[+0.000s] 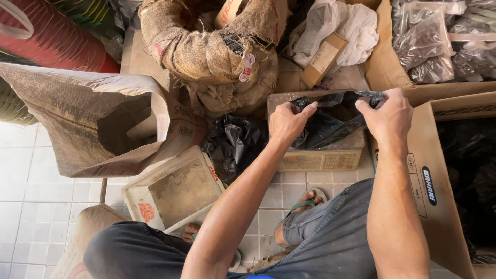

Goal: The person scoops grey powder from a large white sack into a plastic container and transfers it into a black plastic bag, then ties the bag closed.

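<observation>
A black plastic bag (325, 126) lies on a flat weighing scale (320, 157) in front of me. My left hand (289, 121) pinches the bag's left rim. At the right rim, my right hand (385, 116) grips the bag too, and the two hands hold its mouth stretched apart. What is inside the bag is hidden. A second crumpled black bag (232, 144) lies on the floor just left of the scale.
A large open paper sack (103, 124) lies at left, a white plastic tub (175, 191) of brown powder below it. A burlap sack (212, 51) stands behind the scale. Cardboard boxes (434, 175) line the right, with clear packed bags (439, 41) top right.
</observation>
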